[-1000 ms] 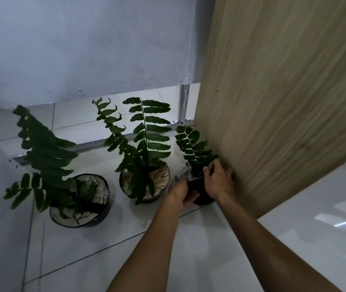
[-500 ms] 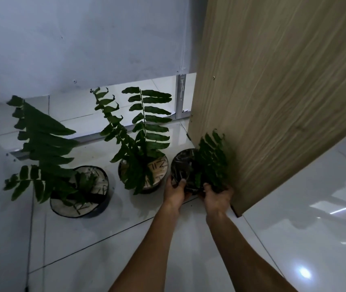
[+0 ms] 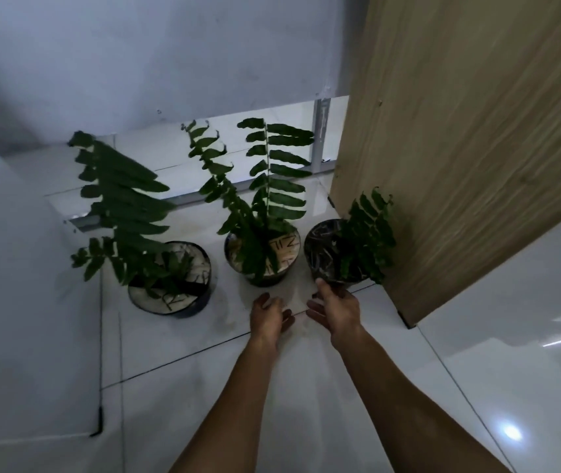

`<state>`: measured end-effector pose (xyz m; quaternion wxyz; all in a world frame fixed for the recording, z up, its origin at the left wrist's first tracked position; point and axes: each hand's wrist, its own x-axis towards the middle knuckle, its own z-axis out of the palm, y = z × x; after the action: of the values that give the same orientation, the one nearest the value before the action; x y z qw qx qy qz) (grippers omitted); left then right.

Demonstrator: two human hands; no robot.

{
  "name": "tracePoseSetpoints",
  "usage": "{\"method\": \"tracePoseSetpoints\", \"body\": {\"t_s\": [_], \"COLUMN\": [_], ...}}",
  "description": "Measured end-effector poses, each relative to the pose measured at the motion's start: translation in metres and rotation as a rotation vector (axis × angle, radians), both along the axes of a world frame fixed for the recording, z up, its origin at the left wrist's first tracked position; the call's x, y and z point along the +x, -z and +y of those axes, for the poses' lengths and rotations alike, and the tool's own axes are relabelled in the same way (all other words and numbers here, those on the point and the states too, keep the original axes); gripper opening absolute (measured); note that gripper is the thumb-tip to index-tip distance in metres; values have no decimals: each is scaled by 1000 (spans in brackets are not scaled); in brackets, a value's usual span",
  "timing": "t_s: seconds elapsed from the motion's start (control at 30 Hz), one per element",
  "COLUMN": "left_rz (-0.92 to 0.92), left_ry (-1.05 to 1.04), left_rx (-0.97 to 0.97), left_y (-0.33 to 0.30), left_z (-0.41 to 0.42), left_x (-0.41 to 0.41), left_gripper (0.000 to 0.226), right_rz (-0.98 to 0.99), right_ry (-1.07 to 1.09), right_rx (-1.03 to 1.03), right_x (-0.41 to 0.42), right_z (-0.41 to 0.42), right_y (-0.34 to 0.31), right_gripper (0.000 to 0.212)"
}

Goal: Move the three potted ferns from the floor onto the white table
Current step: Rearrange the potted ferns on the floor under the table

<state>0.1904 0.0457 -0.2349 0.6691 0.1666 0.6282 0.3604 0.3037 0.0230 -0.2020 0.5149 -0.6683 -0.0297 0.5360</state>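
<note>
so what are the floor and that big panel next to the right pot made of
Floor: glossy white tile, likely ceramic or porcelain; dark grout lines and sharp light reflections show. Panel: light wood-grain board, matte, probably laminate or veneer, given its very even streaked grain. It stands beside the right pot.

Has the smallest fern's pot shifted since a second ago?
Yes. The smallest fern's pot now sits out from the wooden panel, nearer the middle pot, tilted toward the camera. Both hands have let go.

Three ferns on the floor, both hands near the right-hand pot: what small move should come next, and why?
Probably close both hands around the rightmost fern pot. The right hand touches its near rim; the left hand hovers open and empty beside it. All three pots sit on the floor.
</note>
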Motion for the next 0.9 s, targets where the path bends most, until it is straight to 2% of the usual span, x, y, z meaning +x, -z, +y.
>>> {"method": "tracePoseSetpoints", "body": {"t_s": [0.17,0.37,0.5,0.6,0.77,0.9], "left_rz": [57,115,197,218,158,43], "left_ry": [-100,-15,32,54,-8,-55], "left_rx": [29,100,150,164,121,93], "left_y": [-2,6,13,12,-22,-88], "left_z": [24,62,71,69,43,1], "left_x": [-39,-48,-50,-53,-54,-56], "left_gripper": [39,51,45,43,44,41], "right_rz": [41,94,29,41,60,115], "right_ry": [-26,-102,-114,-75,-72,-58], "right_rx": [22,21,35,54,23,-25], "right_x": [-24,-42,-47,-47,-47,-48], "right_z": [19,48,61,63,45,13], "right_y": [-3,6,10,8,-17,-64], "right_gripper": [43,44,36,22,16,27]}}
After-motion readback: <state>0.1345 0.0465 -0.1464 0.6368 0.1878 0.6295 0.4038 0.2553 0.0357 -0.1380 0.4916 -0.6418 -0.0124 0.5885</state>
